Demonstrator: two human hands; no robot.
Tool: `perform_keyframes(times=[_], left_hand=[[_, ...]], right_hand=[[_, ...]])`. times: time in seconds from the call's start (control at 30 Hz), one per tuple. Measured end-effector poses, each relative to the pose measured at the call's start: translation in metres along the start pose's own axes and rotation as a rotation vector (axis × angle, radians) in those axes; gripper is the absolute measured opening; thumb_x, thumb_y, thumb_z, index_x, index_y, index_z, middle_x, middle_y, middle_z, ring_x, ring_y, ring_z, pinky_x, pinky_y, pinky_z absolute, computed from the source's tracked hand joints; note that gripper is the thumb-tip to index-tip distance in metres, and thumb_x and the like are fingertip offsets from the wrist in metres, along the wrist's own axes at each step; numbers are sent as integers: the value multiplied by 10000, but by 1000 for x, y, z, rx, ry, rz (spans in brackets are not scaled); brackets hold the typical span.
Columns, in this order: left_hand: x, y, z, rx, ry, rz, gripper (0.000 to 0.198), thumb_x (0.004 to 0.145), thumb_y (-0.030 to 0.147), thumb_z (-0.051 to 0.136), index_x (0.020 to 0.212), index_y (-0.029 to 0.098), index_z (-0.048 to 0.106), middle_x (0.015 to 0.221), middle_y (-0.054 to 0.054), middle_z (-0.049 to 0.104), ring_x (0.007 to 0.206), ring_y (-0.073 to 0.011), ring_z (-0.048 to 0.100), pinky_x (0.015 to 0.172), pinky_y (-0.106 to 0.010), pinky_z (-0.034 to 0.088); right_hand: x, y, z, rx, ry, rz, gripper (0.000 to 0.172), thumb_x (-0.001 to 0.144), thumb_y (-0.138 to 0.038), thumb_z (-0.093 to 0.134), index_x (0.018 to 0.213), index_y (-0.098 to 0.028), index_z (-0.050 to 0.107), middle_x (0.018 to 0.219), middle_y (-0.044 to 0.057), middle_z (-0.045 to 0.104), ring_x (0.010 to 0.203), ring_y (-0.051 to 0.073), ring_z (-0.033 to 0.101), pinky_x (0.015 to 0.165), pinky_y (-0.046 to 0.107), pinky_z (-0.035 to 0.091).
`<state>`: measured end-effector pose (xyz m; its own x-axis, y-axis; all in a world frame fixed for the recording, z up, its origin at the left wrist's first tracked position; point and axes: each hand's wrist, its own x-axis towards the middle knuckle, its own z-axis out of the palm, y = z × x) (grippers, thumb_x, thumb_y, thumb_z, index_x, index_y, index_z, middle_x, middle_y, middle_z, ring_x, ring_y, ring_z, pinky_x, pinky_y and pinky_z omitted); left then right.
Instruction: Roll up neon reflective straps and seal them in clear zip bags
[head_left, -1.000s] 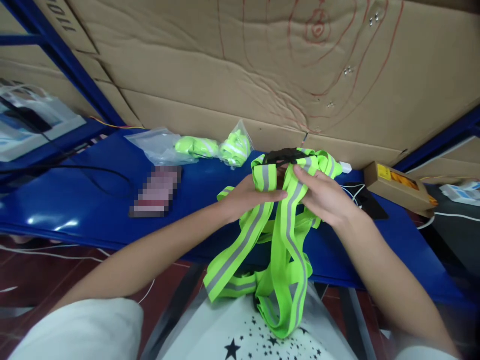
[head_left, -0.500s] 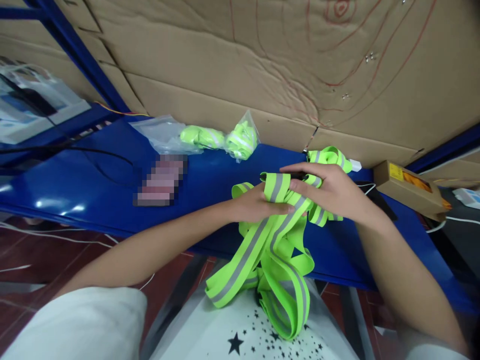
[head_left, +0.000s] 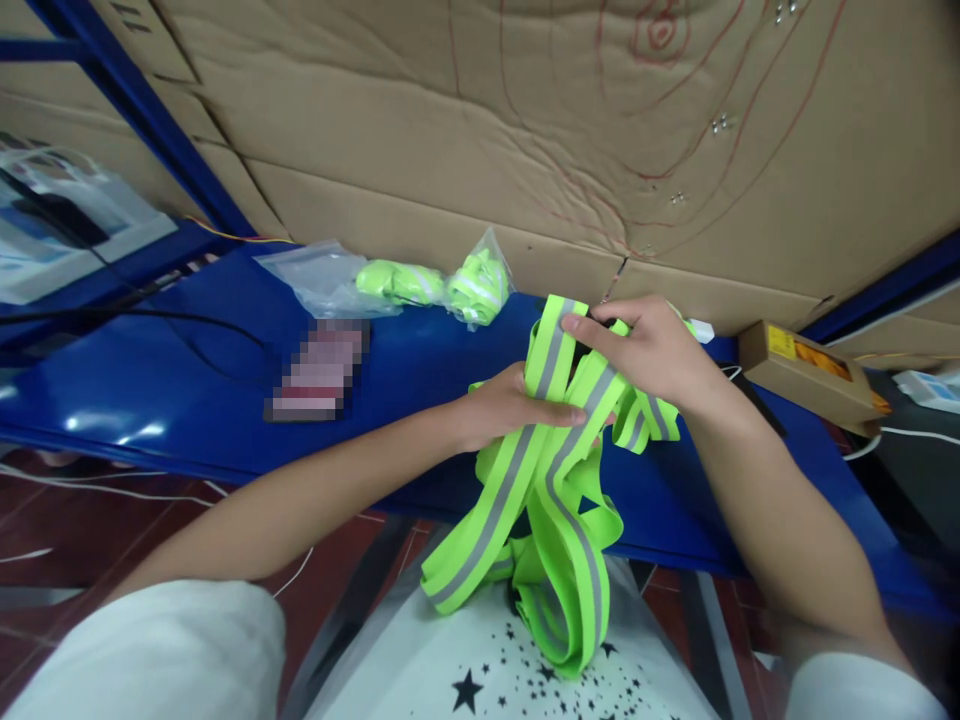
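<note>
Neon-yellow reflective straps [head_left: 491, 515] with a grey stripe hang in loose loops from my hands down over my lap. My left hand [head_left: 506, 405] is closed around the bundle, its thumb lying across the front of two straps. Above it, my right hand [head_left: 637, 345] pinches the upper part of the straps, where one loop stands up. A shorter piece of strap dangles below the right hand. Behind the right hand, more neon material is mostly hidden.
Against the cardboard wall [head_left: 375, 120] on the blue table [head_left: 187, 370] lie two neon strap bundles [head_left: 476, 285] in clear bags. A pixelated flat object [head_left: 319, 370] is at left. An open-fronted cardboard box [head_left: 810, 375] stands at right. Cables [head_left: 127, 318] cross the left side.
My right hand has risen slightly and pulled the strap loop higher above my left hand. My left hand keeps its hold. The view has shifted slightly.
</note>
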<state>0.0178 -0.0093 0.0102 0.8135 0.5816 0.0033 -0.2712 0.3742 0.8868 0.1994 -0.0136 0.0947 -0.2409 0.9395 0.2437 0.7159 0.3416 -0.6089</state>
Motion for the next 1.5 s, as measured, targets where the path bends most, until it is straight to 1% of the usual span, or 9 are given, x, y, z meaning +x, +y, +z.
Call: perform_keyframes(times=[0.13, 0.3, 0.47, 0.6, 0.83, 0.97, 1.1, 1.33, 1.5], left_hand=[[-2, 2, 1, -11, -81, -60, 357, 782, 230, 868, 1113, 165, 752, 1064, -113, 797, 946, -256, 773, 865, -397, 627], [-6, 8, 2, 188, -104, 85, 261, 846, 221, 805, 1091, 149, 752, 1028, -100, 797, 969, -241, 767, 893, -364, 616], [-4, 6, 1, 191, -83, 106, 203, 847, 205, 796, 1034, 138, 758, 964, -85, 800, 891, -219, 771, 808, -316, 624], [-3, 3, -1, 137, -59, 117, 190, 828, 225, 817, 985, 134, 762, 926, -82, 796, 884, -233, 775, 827, -341, 622], [-5, 8, -5, -121, -23, 0, 342, 731, 194, 862, 1050, 135, 752, 942, -115, 809, 892, -310, 788, 843, -425, 630], [-6, 14, -5, -105, -145, -81, 331, 852, 272, 798, 1143, 122, 749, 1083, -158, 795, 1015, -292, 773, 928, -398, 608], [-8, 19, -5, 51, -211, -62, 297, 940, 261, 721, 1198, 116, 743, 1114, -162, 791, 1086, -268, 756, 1049, -410, 550], [-13, 26, 1, 89, -255, -80, 308, 914, 228, 753, 1210, 140, 749, 1267, -159, 741, 1198, -286, 712, 1112, -451, 524], [-11, 18, 8, 67, -209, -55, 264, 895, 247, 777, 1131, 129, 761, 1201, -157, 766, 1109, -268, 750, 1053, -450, 569]], right_hand=[[2, 7, -3, 153, -31, 69, 448, 880, -627, 682, 739, -202, 660, 582, -33, 533, 510, 108, 434, 487, 280, 285], [0, 9, 2, 318, -159, 89, 349, 880, -515, 716, 1117, -267, 655, 822, -9, 703, 637, 147, 592, 543, 266, 422], [-5, 6, 0, -21, -66, -199, 253, 984, -426, 605, 989, -222, 754, 1021, 46, 761, 905, 200, 690, 770, 314, 492], [-16, -7, 1, -189, -218, -209, 409, 978, -555, 588, 1192, -232, 720, 1152, 69, 761, 969, 244, 727, 786, 316, 491], [-17, -17, 13, -213, -171, -43, 425, 974, -618, 548, 985, -215, 680, 656, -17, 667, 495, 142, 591, 586, 280, 393], [-10, -11, 10, -174, 57, -49, 523, 957, -658, 552, 686, -210, 548, 512, -33, 494, 499, 125, 468, 542, 282, 312], [-7, -6, 3, 28, 43, 0, 643, 909, -727, 569, 553, -199, 482, 490, -29, 446, 500, 109, 416, 505, 282, 303], [-11, -10, -5, 405, -214, 167, 586, 876, -727, 620, 609, -206, 648, 607, 40, 668, 534, 168, 587, 514, 308, 448], [-5, -1, -1, 523, -174, 162, 358, 883, -587, 710, 977, -242, 710, 802, 6, 728, 653, 158, 642, 594, 280, 501]])
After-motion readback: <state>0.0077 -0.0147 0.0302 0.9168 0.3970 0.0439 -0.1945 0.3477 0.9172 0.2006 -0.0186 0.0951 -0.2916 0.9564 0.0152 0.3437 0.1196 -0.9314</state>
